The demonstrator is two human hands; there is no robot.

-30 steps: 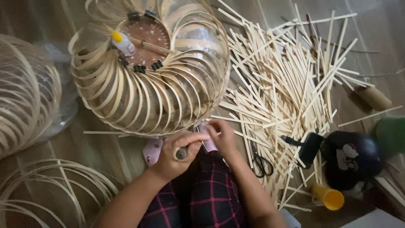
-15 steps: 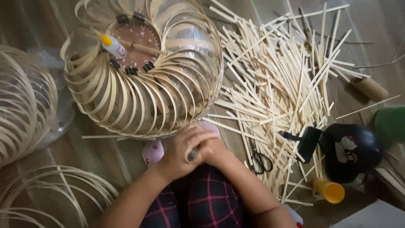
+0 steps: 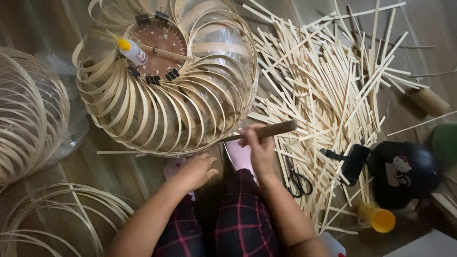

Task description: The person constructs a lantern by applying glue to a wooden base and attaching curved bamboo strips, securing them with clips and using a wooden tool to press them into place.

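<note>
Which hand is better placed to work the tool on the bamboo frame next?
Probably the right hand: it already grips the wooden-handled tool, whose tip reaches the bamboo frame. The left hand is empty.

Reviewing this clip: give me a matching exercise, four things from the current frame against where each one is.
Things:
1. glue bottle
2. scissors
3. wooden-handled tool
4. yellow cup

Places:
A. on its side, beside the black bag
B. gripped in the right hand
C. lying on the brown disc inside the bamboo strip frame
D. on the floor at the near edge of the bamboo strip pile

Pairs: 1-C, 2-D, 3-B, 4-A
</note>
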